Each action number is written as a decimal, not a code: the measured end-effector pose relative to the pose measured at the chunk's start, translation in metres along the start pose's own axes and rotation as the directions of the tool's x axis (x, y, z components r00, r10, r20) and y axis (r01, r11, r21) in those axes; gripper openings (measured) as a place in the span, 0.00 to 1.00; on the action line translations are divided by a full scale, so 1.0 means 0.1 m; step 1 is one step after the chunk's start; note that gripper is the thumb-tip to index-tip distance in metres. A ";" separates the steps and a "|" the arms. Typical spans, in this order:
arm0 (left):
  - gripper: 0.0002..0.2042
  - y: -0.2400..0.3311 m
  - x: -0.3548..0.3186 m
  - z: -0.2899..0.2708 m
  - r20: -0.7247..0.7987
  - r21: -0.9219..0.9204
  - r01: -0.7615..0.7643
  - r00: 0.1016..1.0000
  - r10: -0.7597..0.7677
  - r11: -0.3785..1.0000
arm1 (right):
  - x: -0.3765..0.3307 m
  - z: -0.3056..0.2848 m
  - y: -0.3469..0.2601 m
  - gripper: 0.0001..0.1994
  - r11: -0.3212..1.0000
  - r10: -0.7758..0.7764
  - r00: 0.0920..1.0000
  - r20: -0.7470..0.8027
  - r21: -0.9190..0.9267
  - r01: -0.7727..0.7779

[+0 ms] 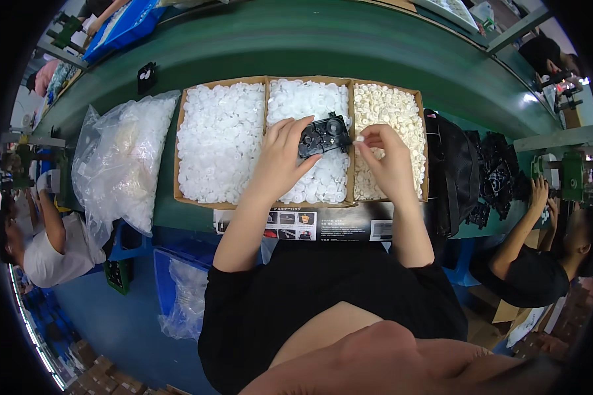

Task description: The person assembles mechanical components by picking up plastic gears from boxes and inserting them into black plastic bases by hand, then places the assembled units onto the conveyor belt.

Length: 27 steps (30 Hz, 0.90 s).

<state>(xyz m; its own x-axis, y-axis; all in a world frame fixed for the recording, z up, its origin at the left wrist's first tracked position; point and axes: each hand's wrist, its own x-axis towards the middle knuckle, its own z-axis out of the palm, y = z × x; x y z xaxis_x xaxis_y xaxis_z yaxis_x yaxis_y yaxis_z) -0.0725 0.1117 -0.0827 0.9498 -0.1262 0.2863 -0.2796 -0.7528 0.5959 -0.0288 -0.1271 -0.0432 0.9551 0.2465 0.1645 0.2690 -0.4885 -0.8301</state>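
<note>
My left hand [278,160] holds a black plastic mechanism housing [321,137], its fingers along the far edge and the thumb below. On the housing's right part sits a round wheel-like piece. Close to that right edge, my right hand [391,160] pinches a small whitish plastic part [360,139] between thumb and fingertips. Both hands are above a shallow cardboard box [267,99] divided into three compartments. White plastic parts [221,141] fill the left and middle compartments, while smaller cream parts [412,125] fill the right one.
A clear bag of white parts [128,155] lies left of the box. One black piece [147,77] rests behind it on the green bench [230,49]. To the right are a black bag [451,174] and piled black housings [497,171]. Co-workers sit on both sides.
</note>
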 end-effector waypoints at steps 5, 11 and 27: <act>0.34 0.02 -0.01 -0.01 0.000 0.006 -0.012 1.000 0.012 1.000 | -0.03 0.23 0.00 0.08 0.986 -0.168 0.986 0.022 -0.001 0.168; 0.34 0.03 -0.01 -0.02 -0.005 0.029 -0.014 1.000 0.014 0.999 | -0.04 0.34 -0.05 0.10 0.964 -0.251 0.967 0.047 -0.077 0.254; 0.34 0.03 -0.01 -0.02 -0.012 0.023 -0.011 1.000 0.011 1.000 | -0.03 0.39 -0.02 0.12 0.975 -0.220 0.976 0.006 -0.036 0.220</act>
<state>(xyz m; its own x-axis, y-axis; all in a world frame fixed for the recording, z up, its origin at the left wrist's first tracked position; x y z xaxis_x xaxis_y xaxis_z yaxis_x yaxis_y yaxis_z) -0.0745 0.1110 -0.0799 0.9448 -0.1270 0.3020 -0.2869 -0.7658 0.5755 -0.0373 -0.0941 -0.0630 0.8718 0.3528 0.3398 0.4767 -0.4518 -0.7541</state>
